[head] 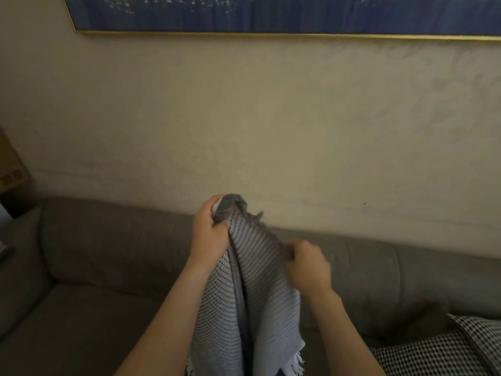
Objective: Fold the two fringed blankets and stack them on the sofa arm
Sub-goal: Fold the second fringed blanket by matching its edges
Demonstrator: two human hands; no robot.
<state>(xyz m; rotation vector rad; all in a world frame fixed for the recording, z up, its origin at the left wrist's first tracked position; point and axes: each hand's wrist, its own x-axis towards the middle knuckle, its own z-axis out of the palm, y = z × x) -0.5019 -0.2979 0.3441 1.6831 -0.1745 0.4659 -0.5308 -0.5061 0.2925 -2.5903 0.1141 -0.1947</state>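
Sofa (108,267) as landmark: brown, runs along the beige wall (271,118), back cushions across mid frame, seat below. Cardboard box (10,169) just off the sofa's left end, by the wall. Left hand (210,232) raised in front of the sofa back, fingers closed tight around the bunched top of a grey-and-white striped blanket (244,294); dark fringe pokes out above the fist. Blanket is lifted clear over the sofa seat and hangs down between both forearms, white fringe at its lower edge near frame bottom. Right hand (309,264) lower, in front of the sofa back, blurred; fingers curled onto the blanket's right edge, looks like a pinch grip, exact finger placement unclear. Second blanket (444,348), black-and-white checked, lies rumpled on the sofa seat at far right. Above the sofa, a blue painting (271,12) with gold frame on the wall.
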